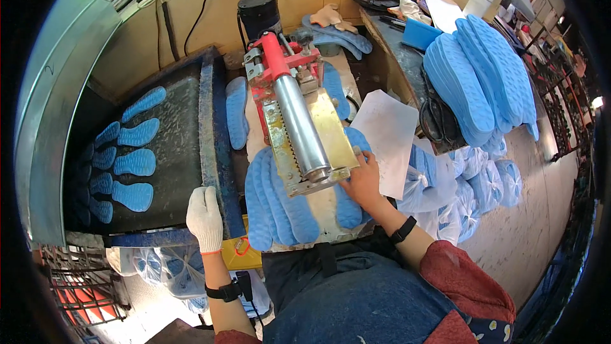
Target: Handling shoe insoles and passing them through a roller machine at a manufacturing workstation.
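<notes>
My left hand (205,220), in a white knit glove, rests at the near corner of the dark conveyor belt (175,172). Its fingers are stretched out, and nothing shows in them. Bare, my right hand (365,182) is closed at the edge of a blue insole (349,207), beside the front corner of a gluing machine's brass plate. The machine has a shiny metal roller (299,121) and a red frame (273,54). Left of my right hand, several blue insoles (280,201) lie overlapped on the work board. The plate partly hides the insoles under it.
Blue insoles (135,162) lie in rows on the belt, running under a metal hood (70,102). At right, tall insole stacks (464,83) stand on a side table beside black scissors (439,118). A white sheet (385,140) leans there. Plastic bags of insoles (474,182) sit on the floor.
</notes>
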A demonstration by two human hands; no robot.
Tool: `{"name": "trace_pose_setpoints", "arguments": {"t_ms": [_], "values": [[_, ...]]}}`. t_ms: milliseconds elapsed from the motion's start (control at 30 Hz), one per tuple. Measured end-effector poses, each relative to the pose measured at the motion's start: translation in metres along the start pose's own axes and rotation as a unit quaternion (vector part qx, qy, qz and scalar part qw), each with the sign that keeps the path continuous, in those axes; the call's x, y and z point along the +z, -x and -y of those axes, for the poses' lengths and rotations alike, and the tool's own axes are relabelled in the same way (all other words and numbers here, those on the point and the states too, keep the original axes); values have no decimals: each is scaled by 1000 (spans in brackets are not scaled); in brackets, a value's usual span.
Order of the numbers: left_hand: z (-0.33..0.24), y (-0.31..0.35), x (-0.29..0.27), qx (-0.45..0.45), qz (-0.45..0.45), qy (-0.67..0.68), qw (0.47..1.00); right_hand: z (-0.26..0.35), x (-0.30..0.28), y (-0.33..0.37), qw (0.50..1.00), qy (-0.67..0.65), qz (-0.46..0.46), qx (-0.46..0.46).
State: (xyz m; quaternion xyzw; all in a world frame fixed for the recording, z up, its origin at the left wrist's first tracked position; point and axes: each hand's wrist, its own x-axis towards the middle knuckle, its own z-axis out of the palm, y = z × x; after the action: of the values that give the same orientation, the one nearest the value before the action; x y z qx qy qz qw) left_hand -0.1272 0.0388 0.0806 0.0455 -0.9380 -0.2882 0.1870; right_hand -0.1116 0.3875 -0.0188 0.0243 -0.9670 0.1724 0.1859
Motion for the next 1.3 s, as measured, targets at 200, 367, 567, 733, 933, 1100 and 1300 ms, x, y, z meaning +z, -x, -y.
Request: {"name": "trace_pose_setpoints", "arguments": {"t_ms": [200, 367, 567, 733, 933, 1100, 1300], "values": [[5, -2, -2, 4, -13, -10, 1000, 7, 0, -5, 1000, -20, 3, 6], [24, 3, 2, 174, -75, -135, 973, -8, 20, 1, 999, -9, -5, -31], [6, 4, 0, 68, -57, -68, 994, -2, 9, 5, 998, -49, -11, -25], [7, 5, -8, 80, -60, -68, 993, -17, 26, 7, 999, -52, -3, 4], [14, 4, -5, 27, -21, -75, 997, -16, 27, 0, 998, 6, -31, -59], [11, 4, -1, 25, -13, -72, 997, -11, 17, 1, 999, 17, -6, -37], [11, 3, -4, 33, -48, -26, 998, -20, 34, 4, 996, 22, -67, -60]]}}
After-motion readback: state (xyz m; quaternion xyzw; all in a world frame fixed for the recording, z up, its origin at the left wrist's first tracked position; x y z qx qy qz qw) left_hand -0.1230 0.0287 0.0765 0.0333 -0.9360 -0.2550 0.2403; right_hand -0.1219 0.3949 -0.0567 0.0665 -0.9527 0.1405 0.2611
